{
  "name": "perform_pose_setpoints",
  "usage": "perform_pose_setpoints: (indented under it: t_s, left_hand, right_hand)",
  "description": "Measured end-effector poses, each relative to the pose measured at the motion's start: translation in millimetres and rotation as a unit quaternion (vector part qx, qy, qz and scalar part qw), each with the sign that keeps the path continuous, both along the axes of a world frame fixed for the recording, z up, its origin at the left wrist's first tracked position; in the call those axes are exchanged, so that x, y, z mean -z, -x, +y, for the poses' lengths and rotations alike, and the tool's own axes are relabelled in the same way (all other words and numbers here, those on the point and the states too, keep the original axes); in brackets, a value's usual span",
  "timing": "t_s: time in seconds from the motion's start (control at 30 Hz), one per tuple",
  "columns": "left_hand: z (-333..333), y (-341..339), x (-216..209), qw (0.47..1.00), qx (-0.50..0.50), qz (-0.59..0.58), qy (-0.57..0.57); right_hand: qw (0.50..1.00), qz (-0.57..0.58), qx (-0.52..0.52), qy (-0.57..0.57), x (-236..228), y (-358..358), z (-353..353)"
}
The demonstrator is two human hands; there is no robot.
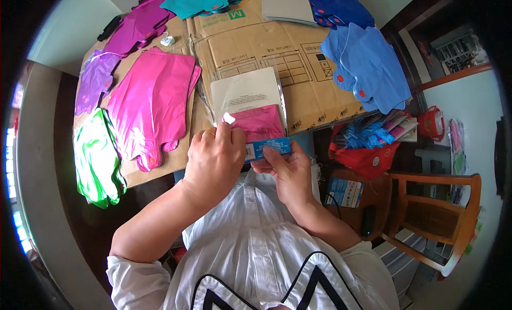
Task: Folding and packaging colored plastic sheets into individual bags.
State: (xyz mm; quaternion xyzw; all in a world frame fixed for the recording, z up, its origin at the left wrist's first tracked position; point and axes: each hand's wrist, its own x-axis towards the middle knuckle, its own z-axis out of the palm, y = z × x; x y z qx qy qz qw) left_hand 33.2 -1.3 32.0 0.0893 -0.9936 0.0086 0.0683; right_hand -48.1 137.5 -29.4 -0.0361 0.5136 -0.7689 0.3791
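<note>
A flat clear packet point(248, 89) with a pale printed card and a folded bright pink piece point(258, 122) inside lies over the table's near edge. Across its lower end runs a blue label point(274, 146). My left hand point(216, 153) is closed at the packet's lower left, its fingers curled down; what lies beneath them is partly hidden. A small white scrap point(229, 118) shows just beyond its fingertips. With my right hand point(290, 171) I grip the blue-labelled end, thumb on top and fingers underneath.
Flattened cardboard point(234, 41) covers the table. Shiny pink point(152, 99), green point(98, 155), purple point(98, 81), teal point(205, 1) and blue point(368, 67) pieces lie around its rim. At right are a red bag point(368, 158) with packets and a wooden chair point(464, 224).
</note>
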Motion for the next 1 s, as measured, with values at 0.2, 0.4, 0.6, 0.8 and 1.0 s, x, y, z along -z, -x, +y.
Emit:
perform_pose_setpoints:
  t_s: [0.2,0.4,0.6,0.8,1.0]
  left_hand:
    - [0.5,2.4,-5.8,0.995,0.055,0.029,0.077]
    - [-3.1,1.9,-12.8,0.996,0.061,-0.025,0.059]
    - [-9.0,-4.6,-5.5,0.996,0.048,-0.07,0.038]
    - [-11.9,-2.9,-6.5,0.995,0.076,-0.051,0.026]
    - [-11.3,2.0,-16.3,0.99,0.121,-0.054,0.051]
  right_hand:
    - [1.0,-0.004,0.0,0.004,3.7,-1.8,0.0]
    - [0.999,-0.036,-0.017,0.009,2.5,-1.3,3.3]
    - [0.996,-0.082,-0.016,0.029,3.6,-5.9,4.7]
    - [0.996,-0.089,-0.004,0.033,4.7,-7.3,4.0]
    - [0.997,-0.07,0.012,0.022,4.1,-4.5,4.7]
